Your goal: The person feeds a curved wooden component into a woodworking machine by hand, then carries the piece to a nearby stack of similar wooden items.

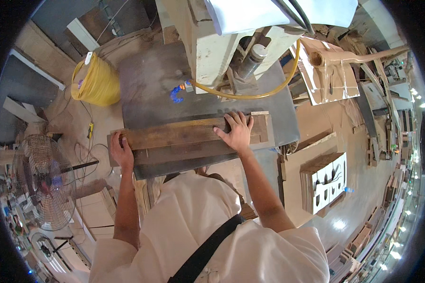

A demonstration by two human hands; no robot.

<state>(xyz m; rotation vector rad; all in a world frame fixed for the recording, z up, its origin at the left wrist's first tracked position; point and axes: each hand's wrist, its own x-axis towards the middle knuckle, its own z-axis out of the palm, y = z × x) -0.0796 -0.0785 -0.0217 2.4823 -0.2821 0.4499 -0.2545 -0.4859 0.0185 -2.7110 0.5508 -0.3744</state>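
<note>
A long brown wooden board (174, 134) lies crosswise in front of me, on a wider flat wooden piece (189, 152) over the dark machine table. At the board's left end my left hand (122, 152) is closed, its fingers curled over the end. My right hand (237, 132) rests palm down towards the board's right end with fingers and thumb spread. Close to that hand, a pale strip (259, 113) sits at the right end of the wooden piece. Whatever lies under my right palm is hidden.
Beyond the board stands a cream machine (212, 61) with a metal cylinder (253, 60). A yellow hose (250, 96) with a blue coiled end loops over the dark table (146, 89). A yellow bin (95, 80) and a fan (43, 183) stand left; stacked cut panels (323, 183) lie right.
</note>
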